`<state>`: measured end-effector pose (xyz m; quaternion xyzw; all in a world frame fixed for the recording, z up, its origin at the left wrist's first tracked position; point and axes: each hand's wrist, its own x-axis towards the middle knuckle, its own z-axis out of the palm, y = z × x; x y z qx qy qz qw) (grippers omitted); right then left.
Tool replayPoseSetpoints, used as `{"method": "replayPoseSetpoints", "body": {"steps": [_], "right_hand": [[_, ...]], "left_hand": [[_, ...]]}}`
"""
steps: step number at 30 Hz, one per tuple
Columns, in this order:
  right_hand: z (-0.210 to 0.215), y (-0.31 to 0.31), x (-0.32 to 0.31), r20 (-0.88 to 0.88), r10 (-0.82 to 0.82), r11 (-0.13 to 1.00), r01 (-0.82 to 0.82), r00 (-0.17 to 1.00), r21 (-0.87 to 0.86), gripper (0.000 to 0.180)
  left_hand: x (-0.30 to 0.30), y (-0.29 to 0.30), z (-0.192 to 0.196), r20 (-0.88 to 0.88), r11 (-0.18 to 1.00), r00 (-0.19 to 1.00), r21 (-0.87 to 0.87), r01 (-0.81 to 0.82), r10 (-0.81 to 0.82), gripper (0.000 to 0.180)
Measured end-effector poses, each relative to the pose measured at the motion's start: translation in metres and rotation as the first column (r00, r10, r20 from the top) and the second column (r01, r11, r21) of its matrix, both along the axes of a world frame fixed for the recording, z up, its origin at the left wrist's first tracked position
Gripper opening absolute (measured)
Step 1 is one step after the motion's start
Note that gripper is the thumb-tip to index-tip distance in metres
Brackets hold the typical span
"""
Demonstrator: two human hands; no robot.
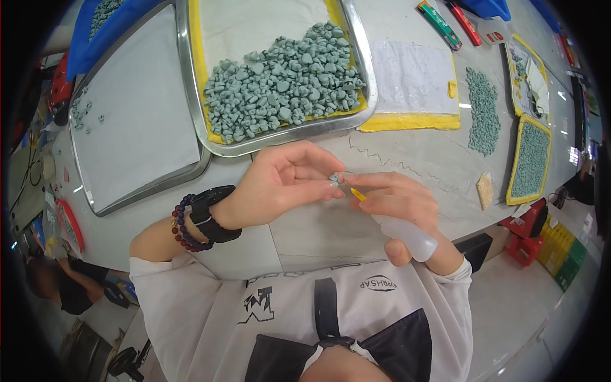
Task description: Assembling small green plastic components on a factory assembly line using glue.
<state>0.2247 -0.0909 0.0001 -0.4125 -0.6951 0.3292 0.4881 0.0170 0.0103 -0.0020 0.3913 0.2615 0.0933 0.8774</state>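
Observation:
My left hand (pixel 280 184) pinches a small grey-green molded piece (pixel 335 178) between thumb and fingertips. Close against it, my right hand (pixel 401 202) grips a translucent white squeeze bottle (pixel 410 237) with a yellow nozzle tip (pixel 358 194). The right index fingertip reaches to the small piece, and the nozzle points toward it. Just beyond my hands stands a metal tray (pixel 238 150), lined with yellow-edged white cloth and heaped with similar grey-green pieces (pixel 286 83). Fine detail on the held piece is too small to tell.
Left lies a second metal tray (pixel 140 121) with a few pieces. A yellow-edged white pad (pixel 410 79), a loose pile of small green pieces (pixel 484 111) and a filled yellow-rimmed tray (pixel 530 159) are right. Green and red boxes (pixel 440 27) lie behind. Another person (pixel 63 286) sits far left.

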Motion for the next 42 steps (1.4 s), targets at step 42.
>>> {"method": "replayPoseSetpoints", "body": {"steps": [42], "right_hand": [[0.028, 0.020, 0.105, 0.823, -0.528, 0.785, 0.492, 0.210, 0.378, 0.011]], "left_hand": [[0.002, 0.000, -0.004, -0.044, 0.996, 0.999, 0.092, -0.015, 0.019, 0.026]]}}
